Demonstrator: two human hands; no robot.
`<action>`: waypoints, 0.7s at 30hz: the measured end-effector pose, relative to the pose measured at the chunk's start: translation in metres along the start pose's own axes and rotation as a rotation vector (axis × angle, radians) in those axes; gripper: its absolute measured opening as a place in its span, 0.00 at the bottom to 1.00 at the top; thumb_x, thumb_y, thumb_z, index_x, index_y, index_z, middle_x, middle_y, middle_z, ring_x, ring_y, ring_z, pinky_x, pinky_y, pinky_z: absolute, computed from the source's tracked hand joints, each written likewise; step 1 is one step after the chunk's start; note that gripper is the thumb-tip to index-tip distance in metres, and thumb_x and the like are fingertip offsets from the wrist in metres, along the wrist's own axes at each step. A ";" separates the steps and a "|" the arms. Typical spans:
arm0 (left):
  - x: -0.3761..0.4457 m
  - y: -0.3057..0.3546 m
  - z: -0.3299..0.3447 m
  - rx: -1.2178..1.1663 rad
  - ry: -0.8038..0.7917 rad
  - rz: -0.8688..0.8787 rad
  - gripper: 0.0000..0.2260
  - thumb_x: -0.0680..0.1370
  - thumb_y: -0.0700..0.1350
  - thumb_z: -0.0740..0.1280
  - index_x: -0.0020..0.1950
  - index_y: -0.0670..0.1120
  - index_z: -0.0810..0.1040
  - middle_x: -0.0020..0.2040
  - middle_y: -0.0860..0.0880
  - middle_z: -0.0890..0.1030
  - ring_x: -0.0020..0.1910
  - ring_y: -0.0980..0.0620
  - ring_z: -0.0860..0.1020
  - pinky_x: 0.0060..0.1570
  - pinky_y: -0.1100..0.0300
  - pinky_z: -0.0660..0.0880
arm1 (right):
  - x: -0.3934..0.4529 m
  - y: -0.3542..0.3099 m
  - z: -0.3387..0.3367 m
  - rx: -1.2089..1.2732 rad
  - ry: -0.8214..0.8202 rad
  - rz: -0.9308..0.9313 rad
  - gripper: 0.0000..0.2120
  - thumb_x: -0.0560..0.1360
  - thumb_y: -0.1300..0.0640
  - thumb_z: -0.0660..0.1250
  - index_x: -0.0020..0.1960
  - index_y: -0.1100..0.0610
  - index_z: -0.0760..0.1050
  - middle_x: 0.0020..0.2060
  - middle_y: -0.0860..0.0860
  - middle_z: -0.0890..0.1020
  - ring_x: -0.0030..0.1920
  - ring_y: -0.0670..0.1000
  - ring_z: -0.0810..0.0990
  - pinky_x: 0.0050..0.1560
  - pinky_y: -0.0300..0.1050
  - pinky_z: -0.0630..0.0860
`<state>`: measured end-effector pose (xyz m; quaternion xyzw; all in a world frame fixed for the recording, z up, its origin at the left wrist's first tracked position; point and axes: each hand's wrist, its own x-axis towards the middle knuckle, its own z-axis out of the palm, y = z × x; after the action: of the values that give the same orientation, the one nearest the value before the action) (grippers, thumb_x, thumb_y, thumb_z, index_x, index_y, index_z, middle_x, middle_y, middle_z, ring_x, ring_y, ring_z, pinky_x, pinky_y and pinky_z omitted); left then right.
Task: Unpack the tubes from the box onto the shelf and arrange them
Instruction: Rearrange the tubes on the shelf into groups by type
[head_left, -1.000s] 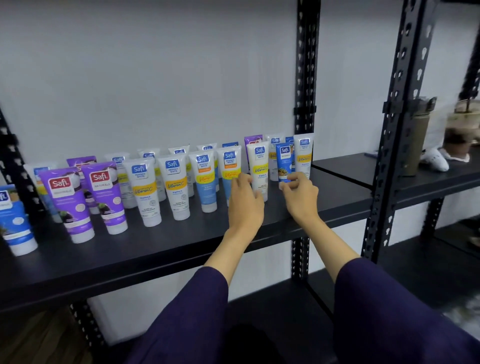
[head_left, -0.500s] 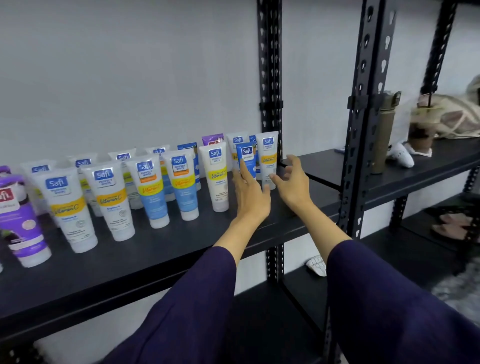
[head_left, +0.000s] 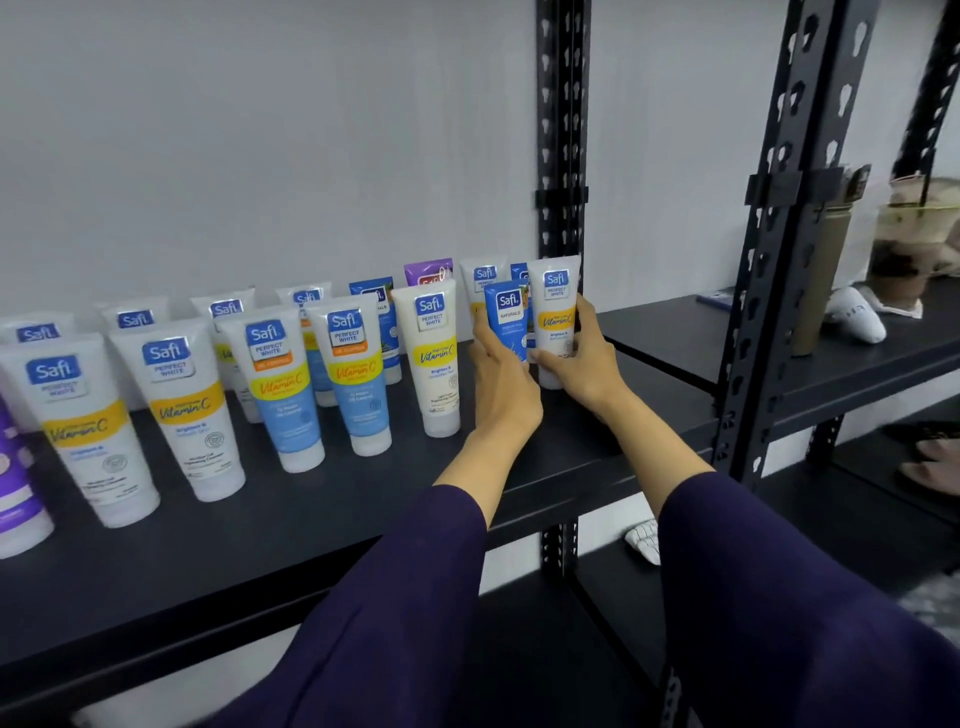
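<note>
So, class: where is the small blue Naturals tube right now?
Head view, right end of the shelf: the blue Naturals tube stands held by the left hand, beside the white Vitamin C tube in the right hand.

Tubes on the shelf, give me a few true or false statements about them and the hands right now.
1. The left hand grips the blue Naturals tube. True.
2. The right hand holds nothing. False: it grips the white Vitamin C tube.
3. The tubes stand cap down on the black shelf. True.
4. The purple tube stands in the front row. False: it stands at the back.
</note>
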<state>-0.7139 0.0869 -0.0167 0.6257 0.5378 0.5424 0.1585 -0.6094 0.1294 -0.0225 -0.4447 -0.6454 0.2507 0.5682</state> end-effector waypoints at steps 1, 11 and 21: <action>-0.002 0.001 -0.001 0.003 -0.007 -0.001 0.37 0.76 0.32 0.65 0.77 0.46 0.46 0.70 0.43 0.62 0.66 0.52 0.67 0.63 0.59 0.67 | -0.002 -0.002 -0.001 0.000 0.020 -0.008 0.35 0.71 0.64 0.72 0.73 0.54 0.58 0.62 0.50 0.75 0.58 0.47 0.75 0.57 0.41 0.74; -0.043 0.013 -0.032 -0.047 -0.016 0.099 0.37 0.76 0.31 0.64 0.76 0.48 0.46 0.70 0.46 0.62 0.64 0.59 0.64 0.65 0.57 0.70 | -0.048 -0.029 -0.018 -0.016 0.151 -0.082 0.35 0.72 0.62 0.71 0.74 0.54 0.58 0.56 0.43 0.75 0.51 0.39 0.76 0.43 0.23 0.72; -0.090 0.011 -0.093 -0.065 -0.001 0.120 0.35 0.78 0.36 0.62 0.76 0.56 0.44 0.72 0.51 0.60 0.62 0.59 0.67 0.56 0.51 0.77 | -0.101 -0.065 0.010 0.019 0.075 -0.115 0.34 0.71 0.58 0.73 0.72 0.49 0.61 0.56 0.44 0.79 0.54 0.40 0.79 0.53 0.32 0.76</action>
<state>-0.7721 -0.0290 -0.0205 0.6515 0.4812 0.5680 0.1463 -0.6419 0.0134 -0.0227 -0.4105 -0.6457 0.2067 0.6098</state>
